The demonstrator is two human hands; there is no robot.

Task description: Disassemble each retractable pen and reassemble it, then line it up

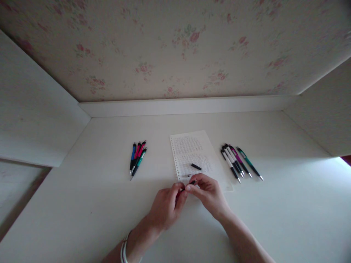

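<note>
In front of me, just over the lower edge of a written sheet of paper, my two hands meet with closed fingers. My right hand pinches a small black pen part between thumb and forefinger. Curled tight, my left hand grips a dark piece of a pen, mostly hidden by the fingers. A loose black pen grip lies on the paper beyond my fingertips. Close to it is a small metal pen tip, partly behind my right hand.
Several coloured pens lie bunched on the left of the white table. On the right, several more pens, white, purple and green, lie side by side. White panels and a flowered wall enclose the table.
</note>
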